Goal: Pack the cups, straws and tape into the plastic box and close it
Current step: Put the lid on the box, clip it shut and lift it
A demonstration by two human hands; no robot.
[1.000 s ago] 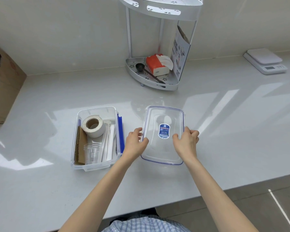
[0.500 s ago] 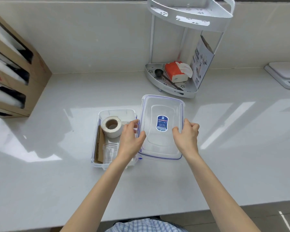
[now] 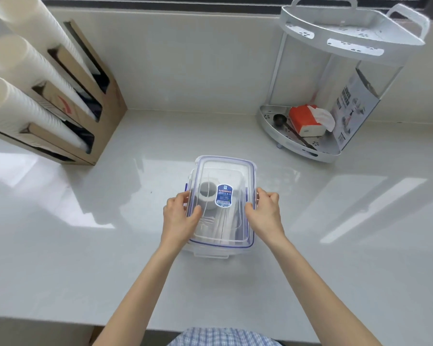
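The clear plastic box (image 3: 210, 253) stands mid-counter. Its clear lid (image 3: 225, 168), blue-rimmed with a blue sticker, lies over the box. My left hand (image 3: 179, 217) grips the lid's left edge and my right hand (image 3: 264, 212) grips its right edge. Through the lid I see the white tape roll (image 3: 206, 198) at the far left inside, and the white straws (image 3: 223, 228) lying lengthwise nearer me. The cups are blurred behind the lid and my left hand. The side latches look unfastened.
A cardboard holder (image 3: 95, 116) with stacks of white cups (image 3: 23, 71) stands at the back left. A white corner rack (image 3: 318, 146) at the back right holds an orange tissue pack (image 3: 304, 119) and a black spoon (image 3: 279, 119). The counter's front edge runs near me.
Both hands lifted the lid from the counter right of the box and carried it left over the box. The camera view shifted left and closer.
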